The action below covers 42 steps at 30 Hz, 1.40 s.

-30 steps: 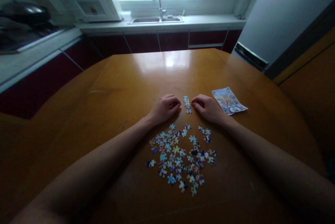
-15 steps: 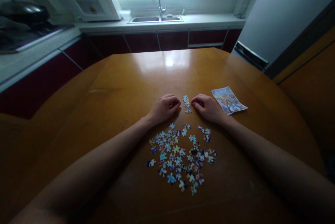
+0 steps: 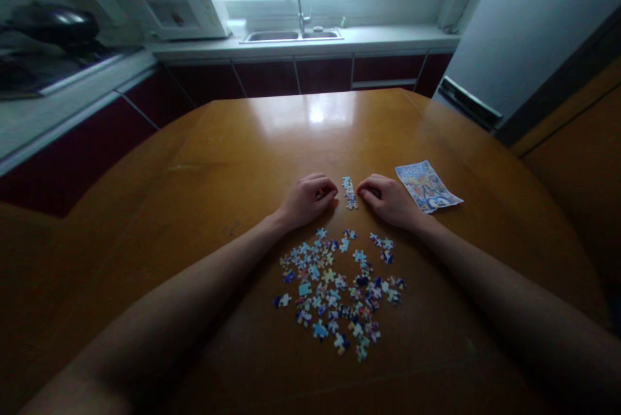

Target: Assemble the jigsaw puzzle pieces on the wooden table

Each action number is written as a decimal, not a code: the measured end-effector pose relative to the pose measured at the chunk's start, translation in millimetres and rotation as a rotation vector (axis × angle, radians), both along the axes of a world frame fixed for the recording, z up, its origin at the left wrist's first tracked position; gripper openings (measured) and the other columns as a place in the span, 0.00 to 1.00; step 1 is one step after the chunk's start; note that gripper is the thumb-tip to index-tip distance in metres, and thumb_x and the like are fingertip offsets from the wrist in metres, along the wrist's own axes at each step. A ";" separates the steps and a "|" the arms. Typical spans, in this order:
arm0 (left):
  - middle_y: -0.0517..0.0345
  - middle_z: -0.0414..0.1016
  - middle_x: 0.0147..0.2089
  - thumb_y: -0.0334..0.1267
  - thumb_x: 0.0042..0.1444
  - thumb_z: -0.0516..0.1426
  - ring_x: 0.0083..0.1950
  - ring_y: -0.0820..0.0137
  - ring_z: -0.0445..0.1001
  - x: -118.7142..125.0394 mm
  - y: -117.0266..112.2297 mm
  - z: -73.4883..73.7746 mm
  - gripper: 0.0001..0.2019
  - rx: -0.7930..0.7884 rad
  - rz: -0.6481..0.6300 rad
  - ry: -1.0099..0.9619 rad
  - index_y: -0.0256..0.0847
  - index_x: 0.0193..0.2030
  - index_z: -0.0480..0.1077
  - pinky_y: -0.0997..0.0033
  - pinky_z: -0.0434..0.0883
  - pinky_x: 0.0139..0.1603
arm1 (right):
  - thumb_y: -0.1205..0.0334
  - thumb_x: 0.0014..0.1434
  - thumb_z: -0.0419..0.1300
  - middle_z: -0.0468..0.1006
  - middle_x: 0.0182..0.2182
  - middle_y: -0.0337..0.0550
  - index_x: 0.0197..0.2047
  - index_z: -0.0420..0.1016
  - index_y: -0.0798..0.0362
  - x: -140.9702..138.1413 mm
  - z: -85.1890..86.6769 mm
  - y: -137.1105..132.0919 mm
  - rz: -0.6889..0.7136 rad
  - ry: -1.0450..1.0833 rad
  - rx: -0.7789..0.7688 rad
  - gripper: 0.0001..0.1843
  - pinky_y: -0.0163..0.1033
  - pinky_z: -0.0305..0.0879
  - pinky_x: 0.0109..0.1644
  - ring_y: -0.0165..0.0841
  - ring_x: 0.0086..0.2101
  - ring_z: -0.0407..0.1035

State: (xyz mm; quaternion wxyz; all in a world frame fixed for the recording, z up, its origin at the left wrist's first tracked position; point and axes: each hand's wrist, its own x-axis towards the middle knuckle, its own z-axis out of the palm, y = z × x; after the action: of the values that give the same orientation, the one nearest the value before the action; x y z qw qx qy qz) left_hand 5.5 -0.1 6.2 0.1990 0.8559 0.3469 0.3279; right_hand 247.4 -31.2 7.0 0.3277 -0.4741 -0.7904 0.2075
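A short strip of joined puzzle pieces (image 3: 348,192) lies on the wooden table (image 3: 242,156). My left hand (image 3: 306,200) rests just left of the strip with its fingers curled, nothing visible in them. My right hand (image 3: 389,199) rests just right of the strip, fingers curled too, its fingertips close to the strip. A scatter of several loose puzzle pieces (image 3: 337,292) lies nearer to me, between my forearms. A printed picture sheet (image 3: 427,186) lies right of my right hand.
Beyond the table runs a kitchen counter with a sink and tap (image 3: 301,8) under a bright window. A microwave (image 3: 179,11) stands at the back left and a hob with a pan (image 3: 53,27) further left. A grey fridge (image 3: 524,33) stands at the right.
Nothing has visibly moved on the table; only the view has shifted slightly. Both hands stay beside the joined strip.
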 end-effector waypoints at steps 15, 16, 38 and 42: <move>0.56 0.75 0.34 0.32 0.61 0.57 0.35 0.72 0.71 -0.4 -0.5 -3.2 0.05 -0.048 -0.015 -0.031 0.38 0.36 0.76 0.71 0.68 0.37 | 0.65 0.63 0.58 0.80 0.37 0.46 0.40 0.79 0.51 1.0 -1.5 -1.6 -0.029 0.041 0.019 0.07 0.43 0.68 0.43 0.37 0.37 0.73; 0.56 0.75 0.34 0.32 0.61 0.57 0.35 0.72 0.71 -0.2 -0.6 -3.2 0.05 -0.052 -0.012 -0.034 0.38 0.36 0.76 0.71 0.68 0.37 | 0.65 0.63 0.58 0.80 0.37 0.46 0.40 0.79 0.51 1.0 -1.8 -1.9 -0.029 0.036 0.020 0.07 0.43 0.68 0.43 0.37 0.37 0.73; 0.56 0.74 0.33 0.32 0.60 0.58 0.34 0.72 0.70 0.3 -1.5 -2.7 0.05 -0.061 -0.027 -0.029 0.38 0.35 0.76 0.71 0.67 0.37 | 0.64 0.62 0.59 0.79 0.34 0.44 0.39 0.79 0.52 0.4 -1.2 -2.7 -0.029 0.020 0.003 0.06 0.42 0.66 0.39 0.35 0.33 0.71; 0.57 0.74 0.34 0.32 0.60 0.58 0.35 0.72 0.70 -0.3 -1.3 -2.0 0.05 -0.045 -0.031 -0.027 0.38 0.36 0.76 0.71 0.67 0.38 | 0.63 0.62 0.60 0.79 0.34 0.44 0.38 0.78 0.51 -0.8 1.5 -2.9 -0.030 0.011 -0.003 0.06 0.42 0.66 0.39 0.36 0.33 0.71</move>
State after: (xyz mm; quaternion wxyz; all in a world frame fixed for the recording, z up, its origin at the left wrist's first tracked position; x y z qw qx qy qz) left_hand 5.2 -1.4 4.1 0.2279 0.8520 0.3381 0.3285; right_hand 246.6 -34.0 8.5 0.3344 -0.4853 -0.7811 0.2065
